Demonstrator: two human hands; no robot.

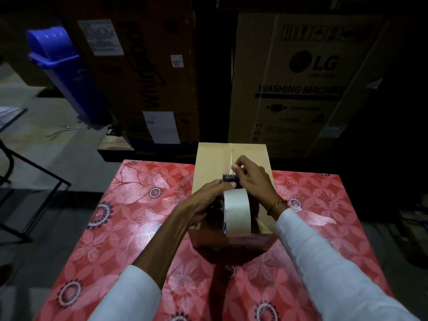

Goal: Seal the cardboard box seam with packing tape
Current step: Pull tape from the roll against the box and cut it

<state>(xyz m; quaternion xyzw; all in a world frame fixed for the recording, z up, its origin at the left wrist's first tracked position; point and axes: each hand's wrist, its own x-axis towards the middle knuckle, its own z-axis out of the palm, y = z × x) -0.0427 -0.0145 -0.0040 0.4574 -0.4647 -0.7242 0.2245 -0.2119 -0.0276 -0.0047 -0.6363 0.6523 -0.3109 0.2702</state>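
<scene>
A brown cardboard box lies on the red flowered table, its two top flaps closed with the seam running away from me. A tape dispenser with a pale roll of packing tape is held above the box's near half. My left hand grips the dispenser from the left side. My right hand pinches the clear tape end at the dispenser's black front, just over the seam. The dispenser's handle is hidden behind the roll and my hands.
Large cartons stand behind the table, one printed LG washing machine. A blue bin leans at the back left. A black metal frame stands on the floor to the left. The table's far edge runs under the box.
</scene>
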